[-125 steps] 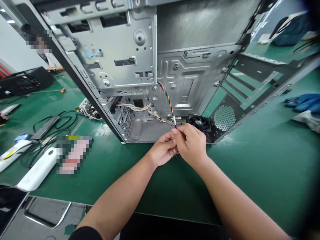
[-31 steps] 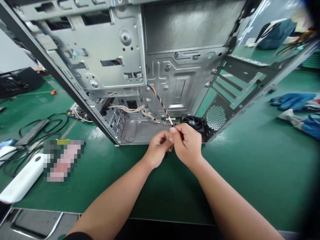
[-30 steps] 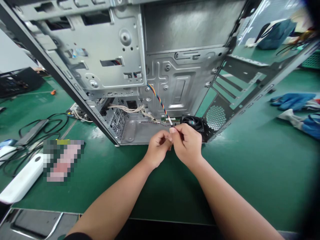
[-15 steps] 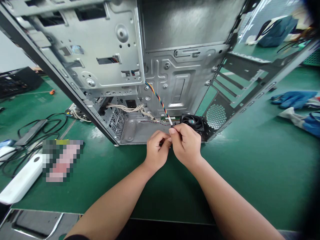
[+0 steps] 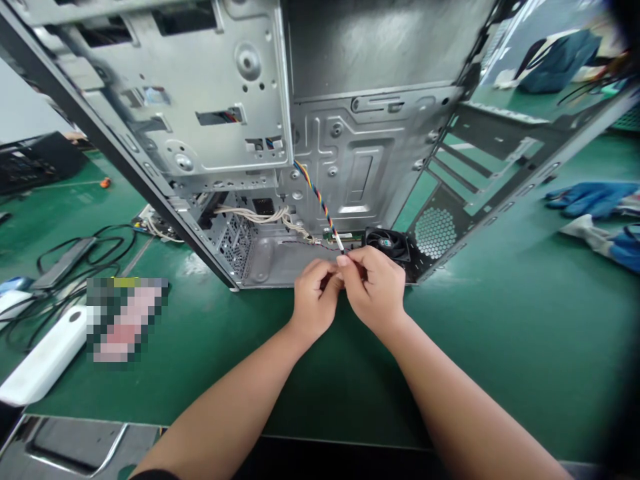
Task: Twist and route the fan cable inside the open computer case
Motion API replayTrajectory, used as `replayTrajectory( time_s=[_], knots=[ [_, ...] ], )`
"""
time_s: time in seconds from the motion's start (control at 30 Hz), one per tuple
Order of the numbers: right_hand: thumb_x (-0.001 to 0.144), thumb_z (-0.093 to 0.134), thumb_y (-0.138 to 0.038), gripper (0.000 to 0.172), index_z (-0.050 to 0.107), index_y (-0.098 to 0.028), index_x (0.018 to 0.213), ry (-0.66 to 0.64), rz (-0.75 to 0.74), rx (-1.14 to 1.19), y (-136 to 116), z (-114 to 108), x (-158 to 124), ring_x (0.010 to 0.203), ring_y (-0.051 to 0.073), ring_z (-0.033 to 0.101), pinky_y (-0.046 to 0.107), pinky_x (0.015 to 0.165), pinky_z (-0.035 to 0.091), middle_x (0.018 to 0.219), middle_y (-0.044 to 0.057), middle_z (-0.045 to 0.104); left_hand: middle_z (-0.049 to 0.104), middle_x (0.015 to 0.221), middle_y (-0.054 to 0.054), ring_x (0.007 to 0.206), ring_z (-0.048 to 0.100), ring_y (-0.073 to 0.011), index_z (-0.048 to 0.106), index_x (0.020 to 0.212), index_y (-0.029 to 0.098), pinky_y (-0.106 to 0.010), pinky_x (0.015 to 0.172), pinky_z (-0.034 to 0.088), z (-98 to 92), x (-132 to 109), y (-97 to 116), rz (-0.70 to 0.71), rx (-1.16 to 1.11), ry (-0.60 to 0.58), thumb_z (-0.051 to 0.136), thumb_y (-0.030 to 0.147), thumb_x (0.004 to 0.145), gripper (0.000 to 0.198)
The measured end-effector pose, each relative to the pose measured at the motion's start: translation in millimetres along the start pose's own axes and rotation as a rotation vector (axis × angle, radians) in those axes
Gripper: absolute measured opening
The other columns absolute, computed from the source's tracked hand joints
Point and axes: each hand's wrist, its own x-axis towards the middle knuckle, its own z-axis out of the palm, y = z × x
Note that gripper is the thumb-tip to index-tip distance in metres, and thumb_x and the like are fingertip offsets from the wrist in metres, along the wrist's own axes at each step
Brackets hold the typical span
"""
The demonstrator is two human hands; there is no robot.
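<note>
An open metal computer case (image 5: pixel 370 167) stands on the green table. A twisted multicoloured cable (image 5: pixel 320 200) comes out from behind the drive cage (image 5: pixel 200 87) and runs down to a white sleeve at my fingers. My right hand (image 5: pixel 373 280) pinches the cable's lower end just below that sleeve. Close beside it, my left hand (image 5: pixel 316 293) is closed, fingertips meeting those of my right hand; what it grips is hidden. Behind my right hand a black fan (image 5: pixel 385 243) sits in the case, next to a green circuit board (image 5: pixel 350 236). Pale cables (image 5: pixel 260 215) lie inside at the left.
On the green table (image 5: pixel 500 347), black cords (image 5: pixel 45 267), a white bar-shaped object (image 5: pixel 50 353) and a blurred-out item (image 5: pixel 127 323) lie at the left. Blue-and-white gloves (image 5: pixel 595 200) are at the right. A dark bag (image 5: pixel 560 63) is at the back right.
The view has shifted slightly, moving the case a little to the right in the picture. Both hands remain together at the cable end, with almost no change in grip.
</note>
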Motion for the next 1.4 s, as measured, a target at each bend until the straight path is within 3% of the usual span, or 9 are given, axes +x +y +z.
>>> replayTrajectory(
  time_s=[0.17,0.43,0.53,0.73,0.93,1.03,1.23,1.4],
  knots=[
    [0.090,0.054,-0.022,0.016,0.053,-0.021,0.074,0.004,-0.094,-0.035,0.1,0.1,-0.5,0.058,0.013,0.053,0.027,0.056,0.040,0.063,-0.001,0.058,0.058,0.079,-0.003,0.072,0.051,-0.0143,0.061,0.079,0.018,-0.026,0.067,0.039,1.2,-4.4,1.5,0.100,0.137,0.086,0.053,0.024,0.091,0.015],
    [0.092,0.048,-0.022,0.019,0.050,-0.021,0.074,-0.013,-0.009,-0.004,-0.6,-0.8,1.0,0.058,0.013,0.053,0.027,0.057,0.041,0.062,-0.002,0.056,0.055,0.072,0.000,0.066,0.047,-0.0124,0.056,0.073,0.019,-0.025,0.063,0.037,1.6,-6.7,5.0,0.138,0.127,0.061,0.053,0.022,0.091,0.018],
    [0.093,0.045,-0.023,0.018,0.050,-0.022,0.076,-0.047,0.017,-0.010,-0.9,-0.6,1.0,0.061,0.014,0.055,0.028,0.058,0.042,0.066,0.000,0.059,0.053,0.069,0.000,0.063,0.047,-0.0117,0.056,0.071,0.018,-0.024,0.061,0.037,0.9,-3.9,6.4,0.077,0.041,0.009,0.053,0.028,0.092,0.023],
    [0.093,0.045,-0.022,0.020,0.049,-0.022,0.074,-0.055,0.054,0.012,-3.6,-2.2,2.3,0.056,0.013,0.053,0.027,0.055,0.040,0.061,-0.002,0.056,0.049,0.059,0.003,0.054,0.045,-0.0094,0.053,0.073,0.018,-0.022,0.054,0.037,0.7,-1.6,4.1,-0.177,-0.285,-0.144,0.056,0.041,0.089,0.028],
    [0.091,0.050,-0.024,0.018,0.052,-0.021,0.073,-0.008,0.021,0.010,-2.8,-1.9,1.0,0.056,0.012,0.052,0.027,0.055,0.040,0.062,-0.002,0.057,0.052,0.071,-0.001,0.065,0.047,-0.0115,0.056,0.071,0.017,-0.024,0.060,0.037,2.7,-4.8,2.3,0.010,-0.049,0.034,0.058,0.030,0.088,0.021],
    [0.091,0.051,-0.023,0.018,0.052,-0.021,0.073,0.011,0.005,-0.001,-2.8,-1.9,0.3,0.055,0.011,0.050,0.027,0.055,0.040,0.061,-0.002,0.055,0.053,0.073,-0.001,0.067,0.048,-0.0123,0.056,0.075,0.018,-0.024,0.062,0.038,4.0,-6.9,2.0,0.033,-0.026,0.105,0.060,0.028,0.086,0.016],
    [0.089,0.055,-0.024,0.016,0.053,-0.021,0.074,0.024,-0.032,-0.018,-1.8,-1.6,0.1,0.055,0.011,0.049,0.027,0.054,0.039,0.062,-0.002,0.054,0.050,0.066,0.000,0.061,0.043,-0.0116,0.051,0.063,0.018,-0.026,0.060,0.035,2.8,-7.3,5.2,0.113,0.086,0.144,0.060,0.024,0.086,0.025],
    [0.088,0.058,-0.025,0.019,0.051,-0.020,0.071,0.046,-0.052,-0.032,-1.9,-1.1,0.3,0.053,0.011,0.048,0.026,0.053,0.038,0.058,-0.004,0.050,0.048,0.066,0.001,0.062,0.041,-0.0115,0.049,0.064,0.018,-0.026,0.060,0.033,2.5,-7.0,5.2,0.134,0.105,0.133,0.058,0.022,0.087,0.025]
  ],
)
